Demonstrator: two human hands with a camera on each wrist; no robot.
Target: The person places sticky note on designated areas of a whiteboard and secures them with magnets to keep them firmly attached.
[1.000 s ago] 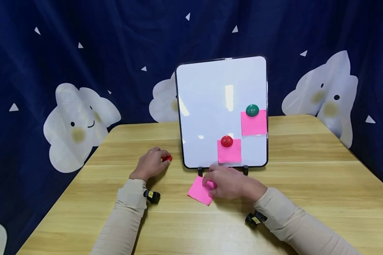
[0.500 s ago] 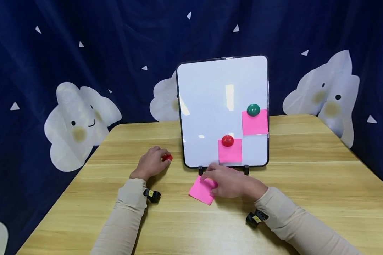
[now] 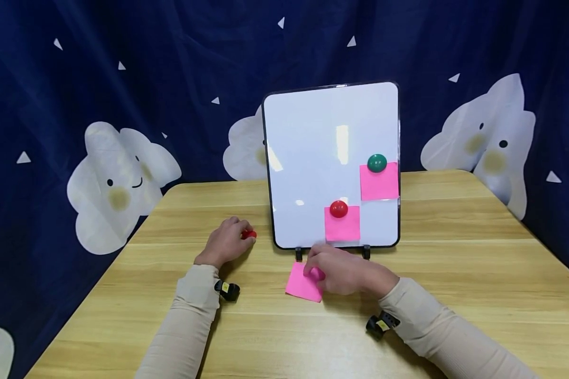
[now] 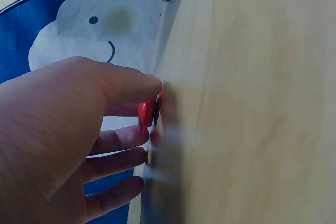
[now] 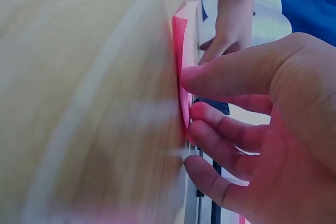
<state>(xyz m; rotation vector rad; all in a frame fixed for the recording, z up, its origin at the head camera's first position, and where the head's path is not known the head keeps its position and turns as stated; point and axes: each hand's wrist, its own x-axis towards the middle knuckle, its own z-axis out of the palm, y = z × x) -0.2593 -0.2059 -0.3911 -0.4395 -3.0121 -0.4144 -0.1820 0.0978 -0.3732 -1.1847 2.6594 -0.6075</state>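
My left hand [image 3: 225, 242] pinches a red round magnet [image 3: 249, 235] between thumb and index finger, low at the tabletop left of the whiteboard. In the left wrist view the magnet [image 4: 146, 115] sits at the table surface, its other fingers spread below. My right hand [image 3: 343, 269] has bent fingers and thumb on a pink sticky note [image 3: 302, 284] that lies on the table below the board. The right wrist view shows the thumb against the note [image 5: 184, 45], whose far edge curls up; part of it is hidden behind the hand.
A whiteboard [image 3: 313, 142] stands on small black feet [image 3: 298, 254]. On it a red magnet [image 3: 339, 209] holds one pink note [image 3: 342, 227], and a green magnet [image 3: 376, 163] holds another note [image 3: 379, 184] at the right edge. A dark blue cloud-print curtain [image 3: 194, 47] hangs behind the wooden table [image 3: 265, 337].
The pink note on the table has turned slightly and shifted a little right under my right hand. My left hand stays in place with the red magnet.
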